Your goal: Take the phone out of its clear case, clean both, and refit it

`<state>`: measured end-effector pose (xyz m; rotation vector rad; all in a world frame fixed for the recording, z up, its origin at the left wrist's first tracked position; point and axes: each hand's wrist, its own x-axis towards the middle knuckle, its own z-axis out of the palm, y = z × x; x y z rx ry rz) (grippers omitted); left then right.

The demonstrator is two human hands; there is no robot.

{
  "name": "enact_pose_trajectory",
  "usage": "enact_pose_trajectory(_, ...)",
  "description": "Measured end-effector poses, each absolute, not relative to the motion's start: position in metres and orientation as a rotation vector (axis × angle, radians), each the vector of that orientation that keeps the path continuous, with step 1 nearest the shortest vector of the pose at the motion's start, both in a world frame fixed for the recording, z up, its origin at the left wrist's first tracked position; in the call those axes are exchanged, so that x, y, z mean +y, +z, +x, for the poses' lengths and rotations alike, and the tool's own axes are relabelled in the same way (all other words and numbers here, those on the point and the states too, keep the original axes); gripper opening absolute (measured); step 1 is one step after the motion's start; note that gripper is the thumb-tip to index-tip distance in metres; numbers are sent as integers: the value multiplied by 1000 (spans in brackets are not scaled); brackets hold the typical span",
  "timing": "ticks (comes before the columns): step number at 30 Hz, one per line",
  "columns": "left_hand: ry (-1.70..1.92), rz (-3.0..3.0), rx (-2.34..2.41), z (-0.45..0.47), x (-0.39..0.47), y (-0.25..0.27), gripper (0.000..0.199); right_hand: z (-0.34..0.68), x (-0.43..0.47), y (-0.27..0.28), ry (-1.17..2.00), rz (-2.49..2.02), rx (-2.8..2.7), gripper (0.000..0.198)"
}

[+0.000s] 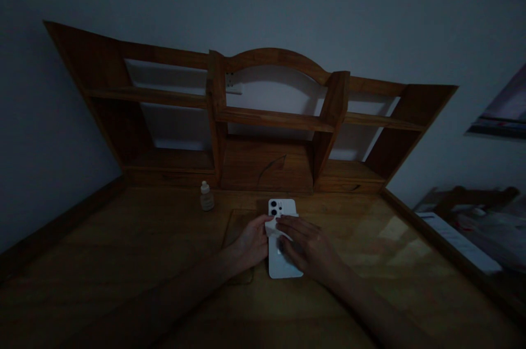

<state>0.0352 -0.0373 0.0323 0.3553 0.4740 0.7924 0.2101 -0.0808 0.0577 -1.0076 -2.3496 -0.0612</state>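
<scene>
A white smartphone (283,267) lies back up on the wooden desk, its round camera lenses at the far end. My left hand (251,242) grips the phone's left edge, with the thumb reaching onto its back near a white tissue (272,228). Over the phone's middle, my right hand (304,245) presses that tissue against the back, fingers closed on it. The fingers cover part of the tissue and the phone's right side. A small clear bottle with a white cap (206,197) stands upright beyond my left hand.
A wooden shelf unit (271,118) with several compartments borders the desk's (172,245) far side. A thin rectangular outline (232,223) shows on the desktop left of the phone. Beyond the right edge are a chair (472,195) and a white panel (456,239). The room is dim.
</scene>
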Motion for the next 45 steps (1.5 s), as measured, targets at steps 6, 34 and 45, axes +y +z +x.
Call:
enact_pose_trajectory(6, 789, 339, 460, 35, -37, 32, 19, 210, -81, 58, -47, -1020, -2367, 34)
enact_pose_trajectory(34, 796, 322, 449, 34, -41, 39, 19, 212, -76, 54, -35, -1071, -2396, 50)
enact_pose_trajectory(45, 791, 321, 448, 36, -43, 44, 24, 212, -79, 56, -29, -1070, -2366, 45)
